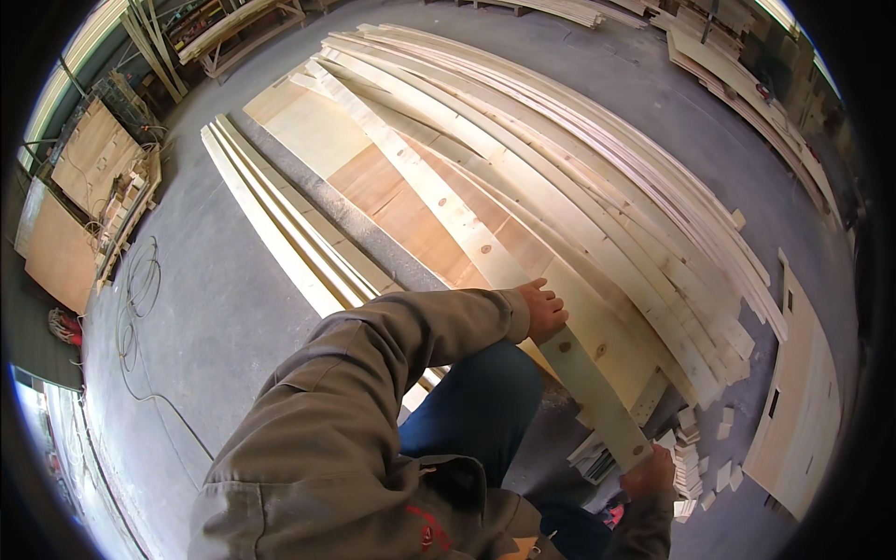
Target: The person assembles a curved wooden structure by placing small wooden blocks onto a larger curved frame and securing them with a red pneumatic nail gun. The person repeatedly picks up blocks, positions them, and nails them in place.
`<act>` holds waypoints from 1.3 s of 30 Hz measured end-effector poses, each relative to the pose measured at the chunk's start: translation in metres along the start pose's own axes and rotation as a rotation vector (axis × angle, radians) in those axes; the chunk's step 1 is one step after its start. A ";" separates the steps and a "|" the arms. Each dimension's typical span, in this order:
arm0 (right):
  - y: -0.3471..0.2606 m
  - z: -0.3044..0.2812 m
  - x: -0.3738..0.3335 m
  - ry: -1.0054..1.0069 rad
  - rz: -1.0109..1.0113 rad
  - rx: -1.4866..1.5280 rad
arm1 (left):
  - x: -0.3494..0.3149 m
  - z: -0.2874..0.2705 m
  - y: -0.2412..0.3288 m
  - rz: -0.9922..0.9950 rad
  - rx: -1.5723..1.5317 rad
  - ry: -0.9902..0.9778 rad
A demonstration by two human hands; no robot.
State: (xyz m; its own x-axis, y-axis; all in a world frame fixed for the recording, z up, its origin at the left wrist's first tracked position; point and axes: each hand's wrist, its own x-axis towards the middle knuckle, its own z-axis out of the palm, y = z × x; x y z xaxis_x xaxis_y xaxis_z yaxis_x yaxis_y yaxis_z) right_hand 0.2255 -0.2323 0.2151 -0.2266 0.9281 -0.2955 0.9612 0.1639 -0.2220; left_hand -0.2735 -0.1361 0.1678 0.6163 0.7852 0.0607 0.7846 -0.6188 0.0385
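A long, pale wooden board (464, 227) with dark knots slants from the upper left down to my right side. My left hand (543, 311) is closed around it partway along, its fingers curled over the surface. At the near end, my right hand (651, 472) grips the board by its corner; the fingers there are partly hidden. Below this board lies a wide plywood sheet (387, 191) with pale and reddish areas. To its right rests a broad stack of long planks (560, 168).
Several narrow boards (271, 210) lie on the floor to the left. Small wood offcuts (688, 467) are scattered near my right hand. A cable (140, 280) coils on the grey floor at far left. A panel with slots (801, 401) lies at the right.
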 end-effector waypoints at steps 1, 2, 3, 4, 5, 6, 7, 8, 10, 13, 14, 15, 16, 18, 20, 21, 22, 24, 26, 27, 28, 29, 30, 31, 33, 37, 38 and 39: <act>0.000 0.008 0.006 0.013 -0.010 0.020 | -0.001 0.012 -0.005 -0.006 0.030 0.004; 0.006 0.013 0.007 0.031 0.001 0.027 | 0.006 0.009 -0.002 0.023 0.057 0.017; 0.014 0.015 0.006 0.097 -0.012 0.041 | 0.014 -0.007 0.003 0.053 0.083 0.033; 0.016 0.018 0.008 0.160 -0.036 0.066 | 0.016 -0.020 0.001 0.077 0.116 0.039; 0.016 0.019 0.013 0.153 -0.083 0.103 | 0.016 -0.023 -0.005 0.058 0.119 0.014; 0.017 0.019 0.023 0.146 -0.131 0.140 | 0.016 -0.025 -0.011 0.038 0.121 -0.011; 0.017 0.019 0.032 0.138 -0.177 0.176 | 0.015 -0.025 -0.016 0.019 0.123 -0.036; 0.001 0.014 0.043 0.018 -0.183 0.183 | 0.009 -0.023 -0.021 0.006 0.118 -0.066; -0.021 0.009 0.060 -0.153 -0.200 0.173 | -0.006 -0.018 -0.030 -0.010 0.100 -0.113; 0.010 0.063 0.085 -0.163 -0.282 0.110 | -0.020 0.015 -0.044 -0.046 0.022 -0.240; 0.004 0.072 0.089 -0.190 -0.284 0.133 | -0.032 0.026 -0.048 -0.058 -0.008 -0.286; -0.006 0.078 0.094 -0.209 -0.285 0.153 | -0.044 0.039 -0.053 -0.074 -0.037 -0.291; -0.015 0.083 0.098 -0.229 -0.285 0.172 | -0.058 0.053 -0.058 -0.090 -0.066 -0.295; -0.018 0.107 0.106 -0.262 -0.249 0.189 | -0.064 0.074 -0.060 -0.111 -0.076 -0.275; -0.017 0.128 0.116 -0.275 -0.220 0.153 | -0.068 0.082 -0.064 -0.140 -0.021 -0.266; -0.014 0.136 0.119 -0.266 -0.204 0.105 | -0.067 0.085 -0.067 -0.140 -0.010 -0.315; -0.014 0.135 0.124 -0.244 -0.191 0.039 | -0.060 0.080 -0.069 -0.144 0.001 -0.342; -0.014 0.137 0.132 -0.208 -0.231 0.047 | -0.049 0.075 -0.075 -0.148 0.012 -0.398; 0.007 0.144 0.141 -0.126 -0.307 0.075 | -0.021 0.073 -0.081 -0.125 0.010 -0.446; 0.035 0.154 0.144 -0.058 -0.356 0.079 | 0.001 0.071 -0.083 -0.109 0.026 -0.467; 0.051 0.162 0.151 -0.085 -0.348 0.076 | 0.016 0.079 -0.083 -0.078 0.011 -0.486; 0.040 0.166 0.162 -0.150 -0.335 0.068 | 0.014 0.098 -0.078 -0.042 -0.035 -0.520; 0.008 0.167 0.174 -0.230 -0.320 0.056 | 0.005 0.125 -0.064 0.002 -0.112 -0.563; -0.007 0.163 0.180 -0.307 -0.273 0.021 | 0.003 0.134 -0.062 0.029 -0.155 -0.541; -0.022 0.136 0.195 -0.383 -0.219 0.053 | 0.014 0.102 -0.082 0.010 -0.189 -0.360; -0.037 0.112 0.194 -0.255 -0.193 0.073 | -0.014 0.106 -0.120 -0.146 -0.199 -0.353; -0.043 0.112 0.197 -0.242 -0.199 0.093 | -0.016 0.106 -0.120 -0.166 -0.191 -0.291; -0.049 0.111 0.200 -0.232 -0.210 0.110 | -0.019 0.108 -0.128 -0.173 -0.190 -0.295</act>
State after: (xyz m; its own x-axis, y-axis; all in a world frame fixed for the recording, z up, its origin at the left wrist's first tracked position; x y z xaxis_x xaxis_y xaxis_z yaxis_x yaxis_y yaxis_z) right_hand 0.1153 -0.0918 0.0643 -0.4602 0.7748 -0.4335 0.8697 0.2952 -0.3956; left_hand -0.3781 -0.0696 0.0537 0.4911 0.8340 -0.2515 0.8689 -0.4486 0.2092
